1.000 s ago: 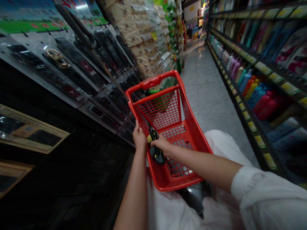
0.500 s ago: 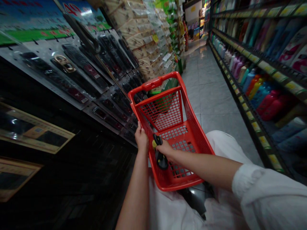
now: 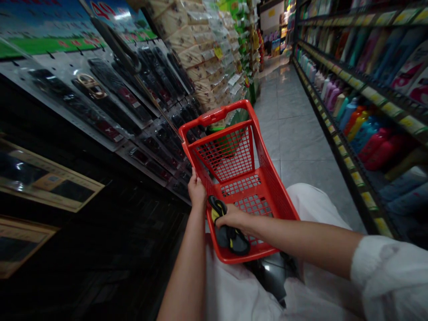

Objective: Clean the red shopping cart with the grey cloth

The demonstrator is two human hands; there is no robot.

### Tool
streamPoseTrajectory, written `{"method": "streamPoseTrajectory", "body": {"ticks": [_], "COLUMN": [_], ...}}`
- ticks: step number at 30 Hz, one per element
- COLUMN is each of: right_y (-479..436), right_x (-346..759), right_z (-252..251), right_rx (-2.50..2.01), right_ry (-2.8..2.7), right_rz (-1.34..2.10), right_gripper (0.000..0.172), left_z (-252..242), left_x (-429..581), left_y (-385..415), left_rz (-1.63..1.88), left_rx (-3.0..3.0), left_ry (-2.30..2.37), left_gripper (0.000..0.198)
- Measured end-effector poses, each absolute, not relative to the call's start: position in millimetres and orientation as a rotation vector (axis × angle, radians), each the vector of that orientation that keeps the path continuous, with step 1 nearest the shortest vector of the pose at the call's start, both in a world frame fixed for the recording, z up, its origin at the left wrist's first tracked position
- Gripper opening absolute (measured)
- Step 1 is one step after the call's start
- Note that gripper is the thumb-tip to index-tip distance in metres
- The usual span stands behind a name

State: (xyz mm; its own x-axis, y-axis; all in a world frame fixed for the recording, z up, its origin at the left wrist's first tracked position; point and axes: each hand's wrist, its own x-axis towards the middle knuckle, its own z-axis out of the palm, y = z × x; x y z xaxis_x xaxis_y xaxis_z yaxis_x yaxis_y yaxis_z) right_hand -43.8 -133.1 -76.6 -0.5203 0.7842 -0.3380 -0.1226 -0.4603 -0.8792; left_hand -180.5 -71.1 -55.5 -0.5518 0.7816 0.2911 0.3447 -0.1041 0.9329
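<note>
A red plastic shopping basket (image 3: 272, 178) with a grid floor and a raised handle stands in front of me. My left hand (image 3: 196, 189) is closed on its left rim. Inside the basket, near its left side, my right hand (image 3: 232, 218) grips a pair of black, grey and yellow sandals or flip-flops (image 3: 238, 243). They hang low over the near end of the basket, and part of them is hidden behind my fingers. Whether they touch the basket floor cannot be made out.
Packaged belts (image 3: 110, 84) hang on a rack at the left, above framed boxes (image 3: 50, 178). Stacked beige packages (image 3: 200, 58) stand behind the basket. Shelves of colourful bottles (image 3: 351, 111) line the right side of the tiled aisle (image 3: 294, 111).
My right hand has shifted slightly, and the footwear has turned so that more of its grey and yellow surface shows lower in the basket. My left hand has stayed on the rim.
</note>
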Motion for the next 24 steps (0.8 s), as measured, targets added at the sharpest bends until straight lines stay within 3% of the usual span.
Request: {"method": "streamPoseTrajectory", "body": {"ticks": [5, 9, 12, 15, 18, 24], "right_y": [-118, -128, -137, -142, -143, -120], "right_x": [-48, -38, -30, -28, -32, -37], "right_z": [-67, -72, -79, -86, -94, -97], "right_rx": [-0.931, -0.911, -1.134, -1.344, -1.418, -1.324], "right_ry": [-0.874, -1.175, -1.440, -1.609, -1.704, -1.232], "right_rz": [1.981, 2.168, 2.244, 2.225, 2.113, 1.925], "right_gripper": [0.024, 0.029, 0.024, 0.021, 0.027, 0.031], "left_z": [-58, -54, -51, -49, -50, -53], "left_x": [-181, -180, -178, -177, -176, -177], "left_y": [-71, -70, -71, -73, -74, -74], "left_rz": [1.692, 1.692, 1.687, 1.683, 1.684, 1.685], "left_rx": [1.226, 1.249, 1.244, 1.245, 1.251, 1.256], "left_ry": [1.803, 1.835, 1.844, 1.842, 1.830, 1.839], "left_gripper": [0.053, 0.052, 0.053, 0.052, 0.052, 0.053]}}
